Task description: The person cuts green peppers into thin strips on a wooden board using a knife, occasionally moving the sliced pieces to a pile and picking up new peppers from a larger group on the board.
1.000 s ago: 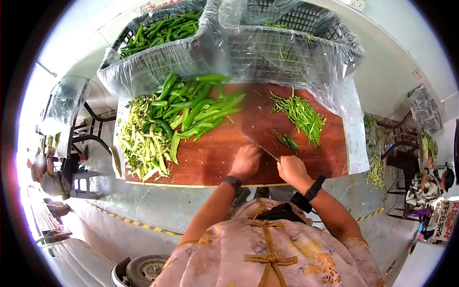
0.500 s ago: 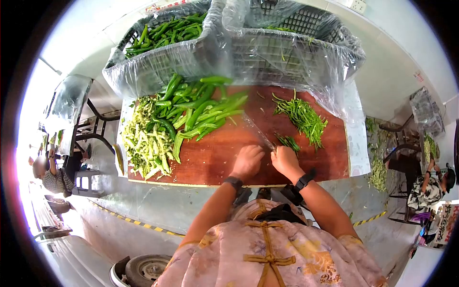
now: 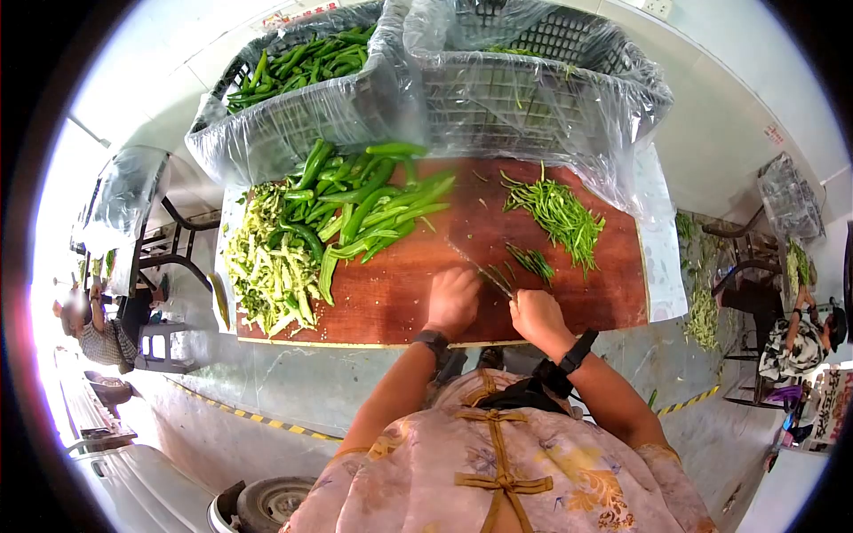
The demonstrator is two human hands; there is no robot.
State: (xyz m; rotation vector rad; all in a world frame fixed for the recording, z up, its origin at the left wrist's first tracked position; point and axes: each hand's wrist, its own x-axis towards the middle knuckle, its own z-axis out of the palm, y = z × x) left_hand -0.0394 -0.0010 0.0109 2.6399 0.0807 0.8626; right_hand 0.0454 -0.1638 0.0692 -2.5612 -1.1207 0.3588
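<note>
While the knife (image 3: 481,268) slants over the near middle of the brown board (image 3: 382,302), the right hand (image 3: 539,318) is closed around its handle end. Left of the blade, the left hand (image 3: 454,302) is curled low over the board; whether it grips anything cannot be told. Just beyond the right hand lie a few green slivers (image 3: 531,260), with a larger shredded pile (image 3: 558,218) farther back. Whole green peppers (image 3: 355,200) and pale scraps (image 3: 271,266) cover the left side, before two plastic-lined baskets (image 3: 524,107).

A wheel (image 3: 271,504) beside yellow-black floor tape (image 3: 253,412).
</note>
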